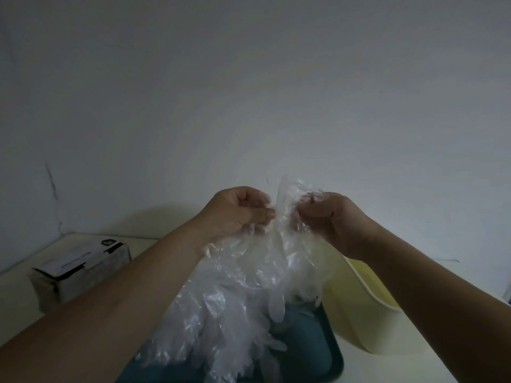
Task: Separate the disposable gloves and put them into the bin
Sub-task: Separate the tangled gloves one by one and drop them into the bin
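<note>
Wall [249, 78]: plain and pale, filling the upper half of the view.
Table [387, 366]: light top, set against the wall.
Gloves [235, 294]: a clear, crinkled plastic bunch held up in both hands, its loose fingers hanging down onto the tray.
Bin [359, 322]: pale yellow, just to the right of the tray, partly under the right forearm.
Tray [309, 335]: dark teal, on the table under the hanging gloves.
Box [77, 266]: white with black edges, on the table at far left, near the wall.
Left hand [235, 214]: fingers curled, thumb pinching the top of the gloves.
Right hand [329, 217]: fingers curled into the plastic, gripping the same top edge, close beside the left hand.
</note>
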{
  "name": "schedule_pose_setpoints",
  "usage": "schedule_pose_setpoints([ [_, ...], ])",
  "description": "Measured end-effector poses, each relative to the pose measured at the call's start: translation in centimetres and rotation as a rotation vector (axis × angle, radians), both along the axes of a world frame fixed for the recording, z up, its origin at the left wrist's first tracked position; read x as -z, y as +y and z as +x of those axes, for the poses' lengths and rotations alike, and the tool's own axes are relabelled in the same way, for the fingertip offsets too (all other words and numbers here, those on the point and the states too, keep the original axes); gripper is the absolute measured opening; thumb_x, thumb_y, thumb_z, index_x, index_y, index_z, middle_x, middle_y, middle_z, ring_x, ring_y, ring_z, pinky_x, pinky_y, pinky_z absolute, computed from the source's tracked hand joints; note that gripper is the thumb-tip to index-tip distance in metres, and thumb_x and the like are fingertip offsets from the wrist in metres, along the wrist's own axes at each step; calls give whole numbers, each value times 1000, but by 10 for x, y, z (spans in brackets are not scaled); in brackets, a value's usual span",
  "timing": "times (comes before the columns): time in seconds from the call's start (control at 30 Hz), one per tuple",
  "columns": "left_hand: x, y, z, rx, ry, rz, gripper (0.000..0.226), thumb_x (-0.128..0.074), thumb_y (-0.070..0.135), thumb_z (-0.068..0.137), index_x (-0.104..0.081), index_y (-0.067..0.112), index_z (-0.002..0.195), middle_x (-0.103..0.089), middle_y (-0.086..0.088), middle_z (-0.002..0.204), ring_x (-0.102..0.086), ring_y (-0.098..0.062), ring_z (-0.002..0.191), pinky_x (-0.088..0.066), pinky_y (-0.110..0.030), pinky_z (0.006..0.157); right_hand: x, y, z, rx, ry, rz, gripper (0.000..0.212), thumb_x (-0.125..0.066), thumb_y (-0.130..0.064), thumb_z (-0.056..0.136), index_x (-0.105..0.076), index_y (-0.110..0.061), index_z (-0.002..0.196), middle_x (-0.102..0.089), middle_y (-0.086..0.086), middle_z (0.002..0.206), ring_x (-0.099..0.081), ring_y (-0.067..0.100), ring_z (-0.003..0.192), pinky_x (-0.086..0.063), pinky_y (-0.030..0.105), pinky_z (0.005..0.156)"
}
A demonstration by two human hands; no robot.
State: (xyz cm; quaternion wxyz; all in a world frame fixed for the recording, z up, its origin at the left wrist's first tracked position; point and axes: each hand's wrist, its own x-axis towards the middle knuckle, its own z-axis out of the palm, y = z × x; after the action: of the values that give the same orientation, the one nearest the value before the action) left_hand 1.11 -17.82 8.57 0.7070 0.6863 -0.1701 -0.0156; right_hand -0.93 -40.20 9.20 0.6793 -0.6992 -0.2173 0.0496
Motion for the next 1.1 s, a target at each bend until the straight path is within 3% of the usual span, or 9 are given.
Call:
schedule_pose_setpoints([
  [0.23,6,-2,0,18,-45,14,23,-89,2,72,-72,8,86,-75,-5,76,-69,-15,64,-56,-27,66,6,13,3,112,-82,-62,13,-70,-4,87,-74,7,94,-71,25,94,-71,42,90,-60,46,87],
  [0.33,5,-1,1,-44,-5,-3,17,-70,-4,93,-72,10,83,-72,5,69,-65,0,57,-48,-12,57,7,8,4,240,-100,-8,11,-65,7,89,-75,5,82,-73,18,82,-71,32,77,-61,38,75],
  [0.53,4,20,11,-190,158,-136,6,-72,10,97,-72,7,102,-76,-12,81,-69,-18,60,-50,-22,46,9,-9,5,328,-78,6,17,-59,13,90,-73,10,83,-74,23,82,-71,35,79,-63,42,82],
  [0.67,13,28,17,-339,95,201,12,-74,10,96,-72,5,106,-77,-15,85,-70,-20,60,-54,-26,51,13,-6,8,293,13,104,20,-54,9,94,-69,9,81,-67,20,73,-66,34,68,-62,43,72],
  [0.8,14,32,16,-483,-202,714,52,-80,37,91,-64,17,136,-65,-1,133,-65,-20,119,-54,-36,97,10,-7,10,290,-14,35,19,-55,3,96,-70,14,93,-67,15,72,-56,20,51,-48,27,50],
  [0.87,0,24,4,-470,-250,548,36,-69,46,97,-71,22,124,-71,6,123,-68,-14,115,-58,-36,87,9,-8,10,301,-36,26,19,-56,2,96,-72,12,92,-68,12,73,-54,18,53,-43,25,50],
  [0.93,-17,9,-8,-214,75,286,46,-59,57,100,-74,14,109,-78,-2,100,-75,-18,90,-63,-37,73,4,-8,9,316,-41,36,18,-59,1,96,-73,11,94,-69,13,76,-54,24,59,-43,31,54],
  [1.0,-25,-4,-21,58,326,180,59,-56,64,99,-71,9,113,-74,-10,96,-74,-25,88,-65,-42,78,-1,-11,10,313,-39,62,19,-60,-2,96,-74,11,99,-69,14,78,-53,30,66,-41,36,61],
  [1.1,-19,-17,-25,171,338,28,21,-58,29,105,-69,12,112,-65,-10,101,-70,-24,78,-62,-38,66,-12,-14,6,256,-28,72,21,-59,-4,97,-77,0,88,-60,7,69,-51,22,60,-37,35,60],
])
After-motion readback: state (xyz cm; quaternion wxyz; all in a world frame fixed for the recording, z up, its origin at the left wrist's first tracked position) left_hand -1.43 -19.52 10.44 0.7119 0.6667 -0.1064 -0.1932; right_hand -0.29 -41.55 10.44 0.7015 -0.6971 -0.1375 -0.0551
